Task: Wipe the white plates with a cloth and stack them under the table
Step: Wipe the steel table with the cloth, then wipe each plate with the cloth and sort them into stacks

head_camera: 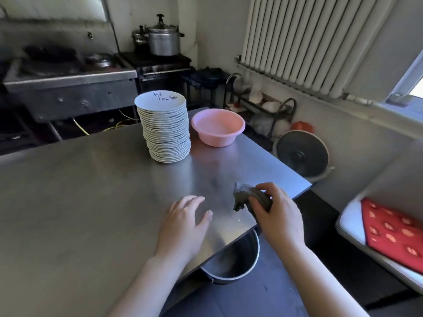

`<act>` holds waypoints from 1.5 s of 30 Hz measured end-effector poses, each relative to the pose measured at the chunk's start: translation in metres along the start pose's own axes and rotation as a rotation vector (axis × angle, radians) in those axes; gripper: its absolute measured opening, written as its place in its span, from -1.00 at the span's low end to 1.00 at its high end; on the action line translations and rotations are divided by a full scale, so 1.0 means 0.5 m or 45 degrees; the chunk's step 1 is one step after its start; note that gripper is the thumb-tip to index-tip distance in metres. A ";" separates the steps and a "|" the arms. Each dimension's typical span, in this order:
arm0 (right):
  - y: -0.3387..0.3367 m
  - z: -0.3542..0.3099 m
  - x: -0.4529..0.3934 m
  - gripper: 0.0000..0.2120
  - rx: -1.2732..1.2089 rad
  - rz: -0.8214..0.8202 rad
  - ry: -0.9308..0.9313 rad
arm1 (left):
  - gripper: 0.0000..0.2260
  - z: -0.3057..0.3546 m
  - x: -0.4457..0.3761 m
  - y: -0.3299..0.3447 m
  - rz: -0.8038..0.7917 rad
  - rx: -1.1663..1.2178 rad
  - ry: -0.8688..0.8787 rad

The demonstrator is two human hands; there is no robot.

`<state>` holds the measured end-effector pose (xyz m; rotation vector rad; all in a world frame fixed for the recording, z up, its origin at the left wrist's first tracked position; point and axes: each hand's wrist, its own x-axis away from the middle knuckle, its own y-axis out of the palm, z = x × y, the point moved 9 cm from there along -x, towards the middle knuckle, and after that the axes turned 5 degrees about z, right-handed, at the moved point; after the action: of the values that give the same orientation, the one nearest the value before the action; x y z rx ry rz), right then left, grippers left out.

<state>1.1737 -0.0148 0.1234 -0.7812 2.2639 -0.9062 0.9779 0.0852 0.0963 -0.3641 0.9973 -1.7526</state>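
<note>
A dark grey cloth (249, 197) is gripped in the right hand (278, 216) at the near right corner of a steel table (91, 202), its fingers curled over the bunched fabric so that a wrinkled tail hangs free toward the tabletop; the cloth appears to be kept ready for wiping. The left hand (185, 223) is held flat just above or on the bare metal beside it, fingers loosely spread and nothing held, apparently free to fetch a plate. The tall stack of white plates (166, 129) is seen well apart from both hands at the far side of the table, just beside a pink plastic basin (218, 126). The stack leans slightly and is made up of many shallow, thin-rimmed plates; dark blue markings are visible on the inside of the top one. No plate is seen lifted from the stack, so the wiping is judged not yet begun. A metal pot (238, 259) is partly seen beneath the table's near corner; whether any plates are stored under the table cannot be told.
</note>
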 end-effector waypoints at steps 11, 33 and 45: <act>0.069 -0.034 -0.140 -0.85 -0.096 -0.059 -0.148 | -0.64 -0.014 -0.130 -0.011 0.096 -0.037 -0.072; 0.269 -0.229 -0.444 -0.83 -0.276 -0.014 -0.182 | -0.65 -0.192 -0.536 -0.160 0.268 -0.116 -0.246; 0.312 -0.283 -0.551 -0.79 -0.413 -0.064 -0.248 | -0.68 -0.249 -0.650 -0.172 0.418 -0.204 -0.471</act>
<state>1.2132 0.3264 0.1725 -1.0241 2.2509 -0.4634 0.9767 0.4392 0.1547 -0.5695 0.8724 -1.2573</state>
